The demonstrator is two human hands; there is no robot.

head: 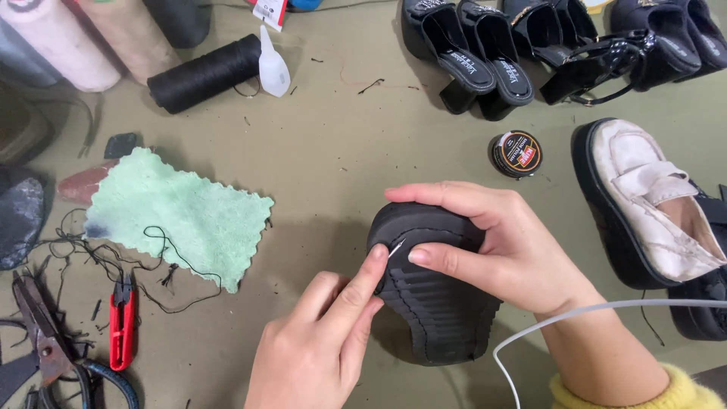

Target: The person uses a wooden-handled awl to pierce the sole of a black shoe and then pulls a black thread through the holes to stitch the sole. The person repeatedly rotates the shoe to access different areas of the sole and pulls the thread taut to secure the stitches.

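A black shoe (439,303) lies sole-up in the middle of the olive table, its ridged rubber sole facing me. My right hand (500,246) wraps over the toe end and holds it, thumb pressed on the sole's edge. My left hand (326,341) comes from below and pinches a thin metal needle (397,248) between thumb and forefinger, its tip at the seam of the sole's edge, right beside my right thumb.
A green cloth (182,216) with loose black thread lies to the left, red snips (121,326) and pliers (45,341) at bottom left. A black thread spool (204,73), a white squeeze bottle (273,68), a polish tin (516,153), black sandals (485,53) and a white-and-black shoe (651,204) ring the area.
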